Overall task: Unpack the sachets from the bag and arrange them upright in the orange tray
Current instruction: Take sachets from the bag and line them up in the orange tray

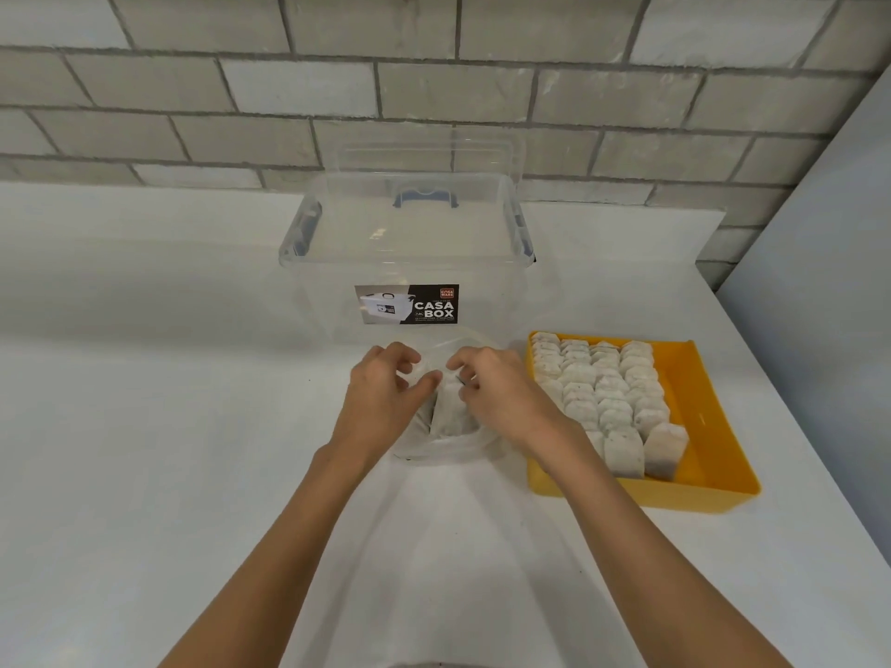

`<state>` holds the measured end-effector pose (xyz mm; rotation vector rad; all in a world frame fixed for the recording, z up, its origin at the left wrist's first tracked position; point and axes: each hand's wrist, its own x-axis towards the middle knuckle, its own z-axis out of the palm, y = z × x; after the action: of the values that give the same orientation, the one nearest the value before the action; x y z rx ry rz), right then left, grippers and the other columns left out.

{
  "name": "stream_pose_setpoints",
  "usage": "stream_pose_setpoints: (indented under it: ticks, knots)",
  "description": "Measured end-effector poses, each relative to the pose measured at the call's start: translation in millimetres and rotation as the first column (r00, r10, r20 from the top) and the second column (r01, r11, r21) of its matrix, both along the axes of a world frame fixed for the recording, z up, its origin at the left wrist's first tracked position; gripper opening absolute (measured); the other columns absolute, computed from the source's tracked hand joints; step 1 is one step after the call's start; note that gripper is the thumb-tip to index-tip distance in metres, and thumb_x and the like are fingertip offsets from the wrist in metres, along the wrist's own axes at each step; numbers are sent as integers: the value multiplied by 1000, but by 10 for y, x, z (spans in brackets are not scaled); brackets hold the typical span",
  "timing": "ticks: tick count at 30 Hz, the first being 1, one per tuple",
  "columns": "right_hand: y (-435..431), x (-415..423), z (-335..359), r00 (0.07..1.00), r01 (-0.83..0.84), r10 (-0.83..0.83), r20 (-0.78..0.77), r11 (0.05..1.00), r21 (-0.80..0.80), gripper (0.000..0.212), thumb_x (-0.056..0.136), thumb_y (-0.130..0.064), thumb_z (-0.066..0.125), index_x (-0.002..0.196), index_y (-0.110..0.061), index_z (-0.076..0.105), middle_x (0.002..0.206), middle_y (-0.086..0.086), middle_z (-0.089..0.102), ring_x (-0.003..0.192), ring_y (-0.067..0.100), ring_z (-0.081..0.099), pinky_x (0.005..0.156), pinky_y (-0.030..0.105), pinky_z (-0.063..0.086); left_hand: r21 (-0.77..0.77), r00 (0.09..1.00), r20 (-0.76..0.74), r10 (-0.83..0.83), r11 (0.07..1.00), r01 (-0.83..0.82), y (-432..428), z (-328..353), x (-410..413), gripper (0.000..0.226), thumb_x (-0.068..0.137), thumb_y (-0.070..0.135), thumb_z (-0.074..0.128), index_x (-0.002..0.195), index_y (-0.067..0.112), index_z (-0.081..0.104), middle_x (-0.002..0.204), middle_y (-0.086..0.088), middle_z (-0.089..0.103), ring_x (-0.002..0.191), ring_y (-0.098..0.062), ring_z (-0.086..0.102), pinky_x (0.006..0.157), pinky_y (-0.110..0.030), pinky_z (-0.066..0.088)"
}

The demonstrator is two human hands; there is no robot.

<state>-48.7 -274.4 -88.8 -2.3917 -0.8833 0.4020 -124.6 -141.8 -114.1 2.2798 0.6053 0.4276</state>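
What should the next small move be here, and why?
Probably lift the sachet out of the clear bag. The right hand seems to pinch its top, while the left hand holds the bag's mouth open. The orange tray shows a bare strip on its right, beside the upright rows, so there is room for it.

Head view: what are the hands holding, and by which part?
Both hold the clear bag by its open mouth: left hand on the left rim, right hand on the right rim. Sachets sit inside.
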Motion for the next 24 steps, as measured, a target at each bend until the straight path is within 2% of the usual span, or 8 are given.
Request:
stream_pose_setpoints:
  ticks: [2, 6, 9, 11, 13, 17, 21, 24]
  knots:
    - [-17, -25, 3, 1000, 3, -3, -6, 1000, 17, 39, 91, 3, 47, 126, -13, 58, 119, 13, 59, 115, 22, 54, 94, 28, 46, 43, 997, -74, 9, 999, -6, -12, -45, 63, 39, 81, 41, 71, 110, 17, 59, 100, 2, 57, 79, -15, 60, 72, -28, 47]
    - [-69, -61, -17, 1000, 13, -12, -18, 999, 37, 38, 91, 0, 48, 124, -13, 59, 116, 12, 62, 110, 21, 57, 92, 28, 47, 154, 988, -146, 49, 988, -26, 14, -9, 118, 11, 88, 25, 61, 98, 22, 64, 91, 8, 66, 87, -18, 64, 70, -31, 48]
    - [-127, -54, -15, 999, 40, -37, -34, 994, 98, 33, 90, -1, 51, 120, -10, 63, 105, 11, 66, 102, 20, 59, 86, 23, 47, 53, 994, -110, 1, 999, 5, 98, 115, 121, 5, 88, 22, 63, 87, 25, 67, 82, 11, 66, 77, -11, 63, 68, -27, 47]
    - [-158, -52, 11, 997, 65, -56, -61, 985, 160, 32, 88, -1, 52, 117, -10, 64, 96, 9, 69, 89, 16, 61, 79, 19, 46, -22, 993, -74, -88, 996, 86, 163, 256, 107, 7, 87, 20, 66, 83, 25, 68, 78, 10, 66, 72, -5, 61, 66, -21, 45]
    - [-173, -56, 45, 994, 85, -65, -90, 969, 230, 33, 88, -4, 55, 119, -12, 62, 94, 7, 69, 84, 17, 65, 77, 23, 50, -61, 978, -58, -201, 978, 198, 201, 414, 80, 6, 87, 17, 67, 82, 21, 69, 79, 5, 68, 71, -3, 59, 65, -11, 42]
    - [-197, -58, 159, 989, 127, -93, -112, 927, 354, 31, 89, -21, 62, 120, -24, 62, 100, -5, 66, 74, 9, 67, 65, 11, 48, -177, 932, -35, -362, 920, 351, 193, 665, 47, 3, 88, 15, 67, 87, 16, 70, 83, 1, 70, 81, -8, 64, 82, -21, 49]
    - [-248, -49, 286, 980, 140, -57, -191, 879, 457, 10, 87, -18, 66, 96, -21, 70, 83, -1, 70, 60, 9, 64, 54, 14, 45, -300, 922, 72, -380, 874, 383, 83, 807, 85, 4, 91, 12, 62, 91, 10, 66, 69, 8, 67, 68, -3, 61, 70, -15, 51]
    - [-308, -43, 317, 969, 163, -46, -242, 854, 494, 6, 88, -14, 65, 83, -13, 69, 71, 5, 68, 56, 7, 61, 55, 20, 47, -408, 931, 156, -329, 837, 364, -1, 846, 128, 6, 92, 12, 60, 95, 8, 65, 76, 0, 70, 73, -9, 65, 73, -24, 57]
